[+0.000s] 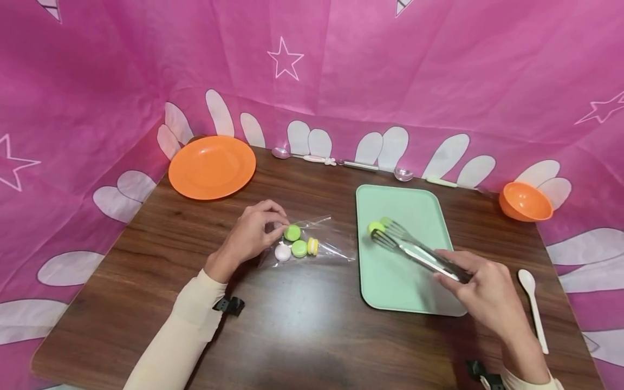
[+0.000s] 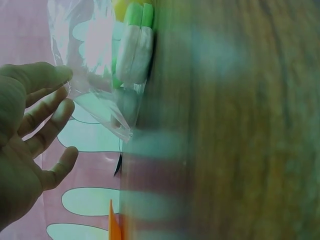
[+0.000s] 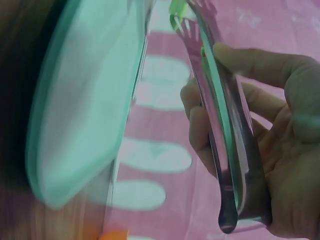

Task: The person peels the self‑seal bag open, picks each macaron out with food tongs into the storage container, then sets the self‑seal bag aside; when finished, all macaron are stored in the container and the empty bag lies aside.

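My left hand (image 1: pixel 255 230) pinches the edge of a clear plastic bag (image 1: pixel 336 244) between thumb and forefinger; its other fingers are spread in the left wrist view. Inside the bag lie several toy macarons: green macarons (image 1: pixel 299 248), a yellow macaron (image 1: pixel 313 246) and a whitish macaron (image 1: pixel 282 252). My right hand (image 1: pixel 492 292) grips metal tongs (image 1: pixel 429 257) around their arms, with the slotted tips over the upper left of a mint-green tray (image 1: pixel 414 292). A bright green macaron (image 1: pixel 375 228) is at the tongs' tips; whether it touches the tray I cannot tell.
An orange plate (image 1: pixel 212 167) sits at the back left, an orange bowl (image 1: pixel 525 202) at the back right. Along the back edge lie a spoon (image 1: pixel 317 159), a metal scoop (image 1: pixel 403 174) and a green-handled utensil (image 1: pixel 441 182). A white spoon (image 1: pixel 533 303) lies right of the tray.
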The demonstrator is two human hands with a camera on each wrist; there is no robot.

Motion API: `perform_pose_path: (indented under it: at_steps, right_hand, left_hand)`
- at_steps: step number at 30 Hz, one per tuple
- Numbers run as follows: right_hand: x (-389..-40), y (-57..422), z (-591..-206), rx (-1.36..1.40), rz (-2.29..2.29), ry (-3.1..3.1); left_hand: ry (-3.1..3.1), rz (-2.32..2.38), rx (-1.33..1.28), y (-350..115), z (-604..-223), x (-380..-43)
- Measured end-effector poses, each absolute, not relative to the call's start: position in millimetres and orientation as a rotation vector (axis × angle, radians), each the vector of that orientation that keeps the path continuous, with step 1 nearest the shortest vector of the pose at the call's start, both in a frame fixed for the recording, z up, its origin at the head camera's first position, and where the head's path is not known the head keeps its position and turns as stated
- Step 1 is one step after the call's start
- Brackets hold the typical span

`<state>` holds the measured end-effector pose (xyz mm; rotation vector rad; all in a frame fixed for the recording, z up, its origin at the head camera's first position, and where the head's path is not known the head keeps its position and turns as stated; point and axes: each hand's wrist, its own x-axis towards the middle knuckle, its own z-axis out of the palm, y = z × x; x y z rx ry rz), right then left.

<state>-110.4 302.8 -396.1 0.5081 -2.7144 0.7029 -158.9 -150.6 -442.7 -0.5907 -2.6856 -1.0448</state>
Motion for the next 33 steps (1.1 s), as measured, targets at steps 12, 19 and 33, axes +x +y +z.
perform_pose_path:
  at_steps: [12, 19, 33]
  right_hand:
    - [-139, 337, -417, 0.199, 0.586, -2.853]
    - [-130, 325, -398, 0.246, 0.596, -2.764]
    - [-110, 263, -381, 0.803, 0.452, -2.707]
  left_hand:
    - [-2.739, -1.069, -0.617, -157, -440, -165]
    - [-2.789, -1.091, -0.694, -156, -432, -171]
    - [-2.796, -1.067, -0.746, -156, -431, -173]
